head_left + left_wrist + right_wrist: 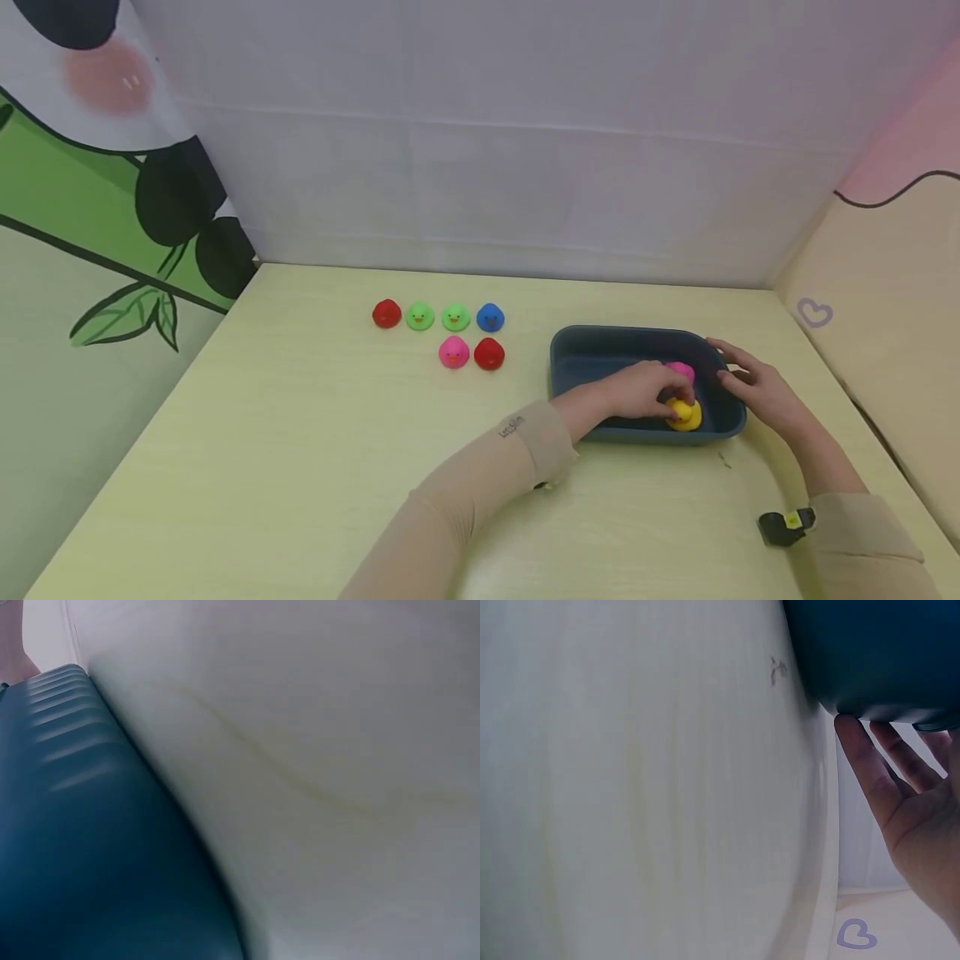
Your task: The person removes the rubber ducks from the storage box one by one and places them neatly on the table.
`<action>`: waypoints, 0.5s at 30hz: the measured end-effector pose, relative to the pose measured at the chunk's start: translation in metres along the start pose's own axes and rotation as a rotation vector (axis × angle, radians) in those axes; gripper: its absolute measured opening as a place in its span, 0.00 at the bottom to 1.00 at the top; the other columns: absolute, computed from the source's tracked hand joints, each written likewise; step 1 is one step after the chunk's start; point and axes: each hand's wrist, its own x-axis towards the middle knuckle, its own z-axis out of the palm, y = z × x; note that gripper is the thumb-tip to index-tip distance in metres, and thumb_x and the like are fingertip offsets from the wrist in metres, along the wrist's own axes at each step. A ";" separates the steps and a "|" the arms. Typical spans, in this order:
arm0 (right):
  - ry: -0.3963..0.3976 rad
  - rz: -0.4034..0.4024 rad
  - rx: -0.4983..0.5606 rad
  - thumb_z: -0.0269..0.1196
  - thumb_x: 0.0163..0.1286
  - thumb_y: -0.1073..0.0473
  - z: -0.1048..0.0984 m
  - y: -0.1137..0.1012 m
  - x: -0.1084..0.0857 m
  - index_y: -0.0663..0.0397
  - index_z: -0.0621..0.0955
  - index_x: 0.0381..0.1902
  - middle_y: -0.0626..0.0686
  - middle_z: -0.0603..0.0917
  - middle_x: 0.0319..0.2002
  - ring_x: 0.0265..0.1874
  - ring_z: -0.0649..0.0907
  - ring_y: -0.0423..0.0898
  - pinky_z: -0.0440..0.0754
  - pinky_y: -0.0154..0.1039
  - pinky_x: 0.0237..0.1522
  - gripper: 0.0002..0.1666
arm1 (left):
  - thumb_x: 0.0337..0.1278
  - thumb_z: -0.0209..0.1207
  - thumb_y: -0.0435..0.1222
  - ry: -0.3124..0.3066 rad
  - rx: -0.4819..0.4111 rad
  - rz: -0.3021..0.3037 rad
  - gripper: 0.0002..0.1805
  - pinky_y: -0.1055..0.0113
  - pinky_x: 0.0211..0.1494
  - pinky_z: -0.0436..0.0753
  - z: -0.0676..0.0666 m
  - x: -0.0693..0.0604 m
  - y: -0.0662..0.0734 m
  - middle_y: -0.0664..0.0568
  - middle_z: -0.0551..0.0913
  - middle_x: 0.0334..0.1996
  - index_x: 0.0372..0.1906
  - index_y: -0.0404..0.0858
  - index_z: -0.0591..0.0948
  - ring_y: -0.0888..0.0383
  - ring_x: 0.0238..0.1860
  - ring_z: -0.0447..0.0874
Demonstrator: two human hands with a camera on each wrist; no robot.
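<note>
A dark blue plastic bin (pixel 600 335) stands on the right side of the table. Reaching into it, my left hand (pixel 637 390) pinches a yellow rubber duck (pixel 686 417) between thumb and fingers. Just behind those fingers a pink duck (pixel 681 372) shows, partly covered. My right hand (pixel 765 392) rests against the bin's right end. In the right wrist view its fairly straight fingers (pixel 866 761) touch the outer wall. The left wrist view holds the bin's ribbed side (pixel 82 780), but the left hand's fingers are hidden there.
Left of the bin, ducks form two rows: a red duck (pixel 387 313), two green ducks (pixel 420 316), a blue duck (pixel 491 317), then a pink duck (pixel 453 352) and another red duck (pixel 489 354). White cloth (pixel 480 192) hangs behind; a wall (pixel 885 317) borders the right.
</note>
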 end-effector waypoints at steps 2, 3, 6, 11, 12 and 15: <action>-0.001 -0.001 0.003 0.50 0.74 0.61 0.000 0.000 -0.001 0.54 0.58 0.71 0.73 0.68 0.58 0.53 0.72 0.76 0.70 0.17 0.41 0.30 | 0.55 0.64 0.42 0.000 0.006 0.003 0.14 0.86 0.51 0.67 0.000 0.000 0.000 0.65 0.80 0.42 0.47 0.47 0.81 0.69 0.44 0.74; 0.001 -0.001 0.000 0.50 0.74 0.60 0.001 0.000 -0.001 0.54 0.58 0.71 0.72 0.68 0.58 0.53 0.72 0.75 0.70 0.17 0.41 0.30 | 0.55 0.64 0.42 0.004 0.008 0.005 0.14 0.86 0.50 0.67 0.000 0.000 0.000 0.65 0.80 0.42 0.47 0.47 0.81 0.69 0.43 0.74; 0.002 -0.005 0.003 0.50 0.74 0.61 0.001 0.001 -0.001 0.55 0.59 0.71 0.73 0.68 0.59 0.53 0.71 0.76 0.70 0.16 0.41 0.30 | 0.55 0.64 0.43 0.014 0.014 0.008 0.15 0.85 0.48 0.66 -0.002 -0.002 0.001 0.65 0.80 0.41 0.48 0.47 0.81 0.68 0.42 0.72; -0.001 -0.011 0.009 0.50 0.73 0.62 0.001 0.002 0.000 0.56 0.58 0.71 0.75 0.67 0.59 0.54 0.71 0.77 0.69 0.16 0.41 0.30 | 0.55 0.64 0.44 0.035 0.017 0.014 0.16 0.84 0.49 0.64 -0.006 -0.006 0.005 0.65 0.80 0.43 0.49 0.48 0.81 0.69 0.43 0.71; -0.001 -0.011 0.008 0.50 0.74 0.61 0.001 0.001 0.000 0.55 0.58 0.71 0.74 0.67 0.59 0.54 0.71 0.77 0.69 0.16 0.41 0.30 | 0.55 0.63 0.44 0.041 0.016 0.017 0.16 0.83 0.49 0.63 -0.007 -0.006 0.005 0.65 0.81 0.43 0.49 0.48 0.80 0.69 0.43 0.72; -0.005 -0.004 0.006 0.49 0.74 0.60 0.002 0.001 0.000 0.54 0.58 0.72 0.73 0.67 0.59 0.54 0.71 0.76 0.70 0.17 0.42 0.30 | 0.55 0.64 0.42 0.054 -0.013 0.017 0.15 0.85 0.49 0.65 -0.007 -0.008 0.005 0.64 0.81 0.43 0.48 0.47 0.80 0.69 0.43 0.73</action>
